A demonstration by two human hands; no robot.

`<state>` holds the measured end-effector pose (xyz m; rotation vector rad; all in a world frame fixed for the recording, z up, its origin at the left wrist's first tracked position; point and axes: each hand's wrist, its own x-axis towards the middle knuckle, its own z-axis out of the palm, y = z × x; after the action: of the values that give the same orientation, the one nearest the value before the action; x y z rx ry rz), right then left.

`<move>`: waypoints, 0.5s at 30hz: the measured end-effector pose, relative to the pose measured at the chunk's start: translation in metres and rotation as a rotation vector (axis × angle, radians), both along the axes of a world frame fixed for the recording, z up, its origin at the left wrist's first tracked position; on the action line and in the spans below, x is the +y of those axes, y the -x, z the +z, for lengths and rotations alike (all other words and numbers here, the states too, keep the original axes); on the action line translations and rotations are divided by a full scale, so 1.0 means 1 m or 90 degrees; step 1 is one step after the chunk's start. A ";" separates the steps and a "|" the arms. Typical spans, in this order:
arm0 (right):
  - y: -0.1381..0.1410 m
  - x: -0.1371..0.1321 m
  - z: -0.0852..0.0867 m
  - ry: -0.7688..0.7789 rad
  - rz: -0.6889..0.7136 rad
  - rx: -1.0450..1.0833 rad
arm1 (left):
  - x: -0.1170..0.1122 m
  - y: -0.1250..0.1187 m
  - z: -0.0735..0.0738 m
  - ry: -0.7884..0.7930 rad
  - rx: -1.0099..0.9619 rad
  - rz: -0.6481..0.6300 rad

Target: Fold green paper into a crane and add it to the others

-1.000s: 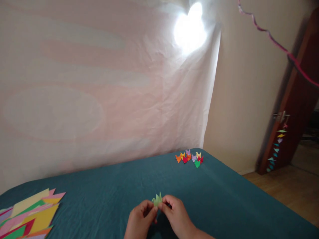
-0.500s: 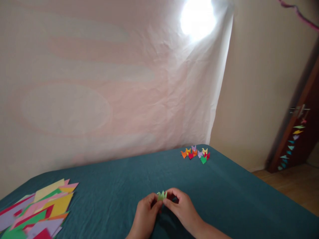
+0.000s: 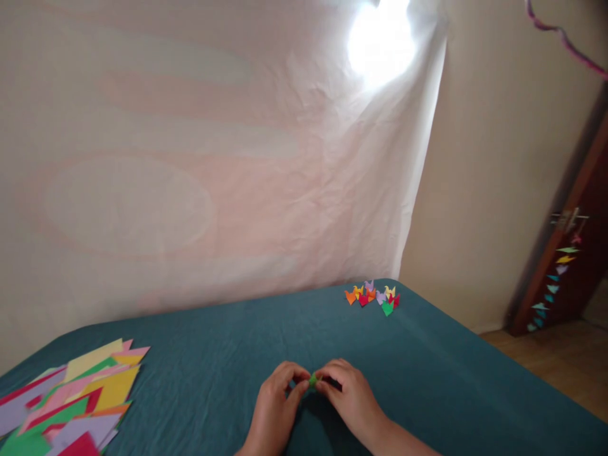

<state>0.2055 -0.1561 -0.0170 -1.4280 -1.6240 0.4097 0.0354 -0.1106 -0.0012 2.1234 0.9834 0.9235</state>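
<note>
A small light-green origami crane is pinched between my two hands, just above the dark green tablecloth. My left hand grips its left side between thumb and fingers. From the other side, my right hand closes thumb and fingertips on it. Only a small piece of the folded paper shows between the fingertips; the rest is hidden by them.
Several colourful paper cranes stand at the table's far right corner. Coloured paper sheets lie in an overlapping pile at the left. A pale sheet hangs behind the table. Paper cranes hang in a string by the door.
The crane's upright points showed between my hands before; now it is turned or tilted and mostly covered by my fingertips. My left hand has shifted slightly. The view has moved a little.
</note>
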 end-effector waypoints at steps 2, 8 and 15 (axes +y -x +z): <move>-0.001 -0.002 -0.001 0.000 0.007 0.010 | 0.002 0.001 -0.003 0.018 0.004 0.005; -0.002 0.001 -0.007 0.009 -0.019 0.042 | 0.005 -0.001 -0.008 0.051 0.024 -0.001; 0.002 0.001 -0.007 0.056 -0.029 0.008 | 0.000 -0.001 -0.002 0.039 0.054 -0.015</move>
<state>0.2035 -0.1552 -0.0243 -1.5228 -1.5764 0.4687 0.0367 -0.1107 -0.0032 2.1332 1.0136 0.7882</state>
